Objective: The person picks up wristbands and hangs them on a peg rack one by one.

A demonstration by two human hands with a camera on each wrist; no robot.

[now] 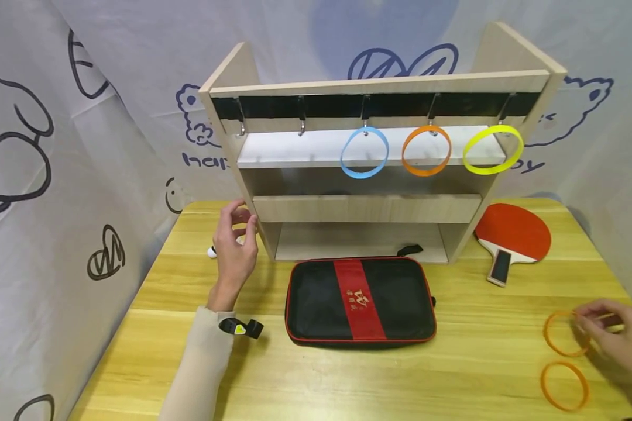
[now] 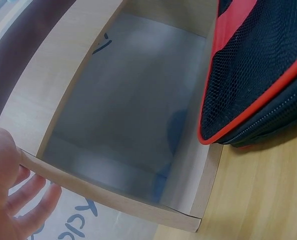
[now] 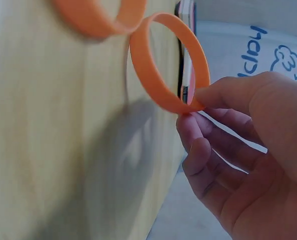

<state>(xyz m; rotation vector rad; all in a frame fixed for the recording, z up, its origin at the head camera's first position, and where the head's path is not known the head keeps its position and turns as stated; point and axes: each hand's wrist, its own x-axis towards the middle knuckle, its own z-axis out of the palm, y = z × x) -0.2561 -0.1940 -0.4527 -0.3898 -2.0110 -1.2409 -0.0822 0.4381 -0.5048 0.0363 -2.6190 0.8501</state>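
At the far right, my right hand [image 1: 616, 330] pinches an orange silicone wristband [image 3: 143, 65] at its edge between thumb and fingertips. The band stands tilted close over the tabletop in the right wrist view. A second orange wristband [image 1: 564, 386] lies just nearer to me. My left hand [image 1: 235, 245] rests against the left side panel of a wooden shelf [image 1: 366, 209], its fingers loosely bent along the outside and thumb at the front edge. From the shelf's row of hooks hang a blue wristband [image 1: 365, 175], an orange wristband [image 1: 426, 171] and a yellow wristband [image 1: 492, 170].
A black zipped case [image 1: 316, 301] with a red stripe lies before the shelf. To the shelf's right is a red table tennis bat [image 1: 516, 231]. A small white object [image 1: 212, 252] sits behind my left hand. Two hooks on the left are bare. Printed cloth [image 1: 137, 117] surrounds the table.
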